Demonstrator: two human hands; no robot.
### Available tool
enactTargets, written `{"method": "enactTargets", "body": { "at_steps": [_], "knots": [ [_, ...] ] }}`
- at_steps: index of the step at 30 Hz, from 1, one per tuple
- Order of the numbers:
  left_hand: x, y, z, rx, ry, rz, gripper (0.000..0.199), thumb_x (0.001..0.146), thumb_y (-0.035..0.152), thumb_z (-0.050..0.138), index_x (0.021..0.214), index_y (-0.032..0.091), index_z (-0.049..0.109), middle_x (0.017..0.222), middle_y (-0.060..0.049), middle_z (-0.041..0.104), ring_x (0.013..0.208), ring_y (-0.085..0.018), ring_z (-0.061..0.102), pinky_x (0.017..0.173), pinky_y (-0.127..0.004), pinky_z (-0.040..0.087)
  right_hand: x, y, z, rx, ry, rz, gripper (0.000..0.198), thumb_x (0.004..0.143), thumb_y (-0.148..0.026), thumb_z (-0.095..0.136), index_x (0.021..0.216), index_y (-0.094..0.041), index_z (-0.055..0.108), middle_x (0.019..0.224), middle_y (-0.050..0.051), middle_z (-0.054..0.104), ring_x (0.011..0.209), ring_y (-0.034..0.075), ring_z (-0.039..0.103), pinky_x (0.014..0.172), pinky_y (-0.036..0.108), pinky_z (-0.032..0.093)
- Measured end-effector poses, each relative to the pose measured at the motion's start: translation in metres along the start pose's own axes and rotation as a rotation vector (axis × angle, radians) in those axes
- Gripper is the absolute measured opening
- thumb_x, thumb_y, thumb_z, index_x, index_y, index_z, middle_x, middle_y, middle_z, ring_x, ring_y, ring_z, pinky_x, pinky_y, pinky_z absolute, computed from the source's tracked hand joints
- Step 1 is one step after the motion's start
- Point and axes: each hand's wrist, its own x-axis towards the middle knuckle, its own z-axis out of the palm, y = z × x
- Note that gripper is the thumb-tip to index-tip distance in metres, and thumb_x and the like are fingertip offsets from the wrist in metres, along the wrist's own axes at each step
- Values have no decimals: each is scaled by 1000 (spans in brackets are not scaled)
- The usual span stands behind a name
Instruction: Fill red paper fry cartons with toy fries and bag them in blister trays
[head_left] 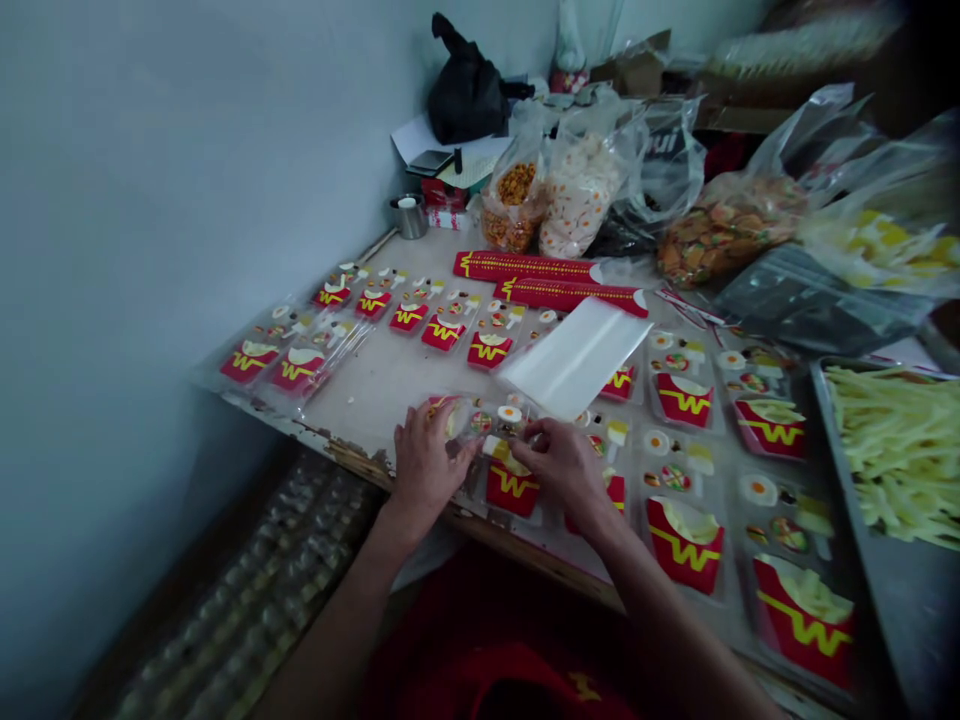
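Observation:
My left hand (429,466) curls at the table's front edge, its fingers on a clear plastic pack (480,418) holding a small fried-egg piece and other toy food pieces. Part of a red and yellow piece in it shows beneath those fingers. My right hand (564,462) is closed in a pinch over the same spot; what is between its fingertips is hidden. Just below, between the hands, lies another clear pack with a red fries box (513,487) marked with a yellow zigzag. A white translucent sheet (577,355) lies across packs behind my right hand.
Rows of similar packs (686,400) cover the table. Two long stacks of red fries boxes (525,268) lie behind. At right stands a metal tray (832,440) of pale toy fries (896,450). Bags of small pieces (581,195) line the back; a wall (187,200) bounds the left.

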Motion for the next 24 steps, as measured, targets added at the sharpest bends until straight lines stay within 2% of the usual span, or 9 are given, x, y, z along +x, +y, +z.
{"method": "enactTargets", "body": {
  "at_steps": [2, 5, 7, 10, 14, 19, 24],
  "knots": [
    [5, 6, -2, -7, 21, 34, 45, 89, 41, 70, 129, 25, 59, 136, -14, 58, 130, -32, 51, 110, -49, 42, 2, -1, 0, 34, -8, -16, 19, 81, -38, 65, 85, -20, 72, 69, 1, 70, 63, 18, 62, 56, 27, 34],
    [13, 19, 0, -5, 21, 25, 48, 85, 39, 75, 126, 19, 59, 126, -15, 60, 121, -30, 55, 106, -45, 45, 5, -4, -2, 23, -8, -30, 22, 83, -40, 64, 84, -19, 72, 72, 3, 71, 66, 19, 64, 56, 27, 36],
    [18, 24, 3, 24, 4, -23, 50, 81, 37, 78, 122, 15, 59, 118, -16, 62, 115, -32, 57, 102, -46, 46, 6, -5, -2, -20, 1, -21, 25, 84, -40, 65, 92, -18, 73, 73, 4, 72, 67, 20, 64, 57, 27, 37],
    [21, 25, 9, 36, 17, -58, 37, 82, 31, 74, 112, 16, 59, 112, -14, 62, 110, -32, 58, 99, -46, 47, 7, -5, -2, -64, -10, -15, 30, 83, -36, 65, 104, -17, 73, 76, 5, 73, 69, 21, 65, 58, 27, 38],
    [18, 26, 9, 41, 25, -89, 31, 77, 18, 72, 106, 17, 61, 111, -12, 62, 108, -29, 60, 98, -42, 48, 8, -5, -2, -67, -31, -49, 34, 79, -30, 66, 109, -16, 74, 79, 6, 74, 70, 21, 66, 61, 27, 40],
    [16, 45, -2, 239, -90, -27, 14, 85, 19, 62, 99, 17, 63, 106, -12, 64, 99, -27, 65, 83, -37, 51, 10, -9, -5, -133, -40, -59, 33, 75, -27, 65, 105, -16, 76, 85, 9, 76, 76, 23, 68, 64, 29, 39],
    [20, 55, -13, 382, -261, -6, 11, 91, 20, 58, 97, 19, 66, 91, -9, 71, 89, -27, 70, 72, -35, 49, 14, -11, -8, -112, -83, -29, 27, 74, -30, 66, 96, -19, 77, 82, 6, 75, 75, 22, 67, 62, 28, 36]
  ]
}}
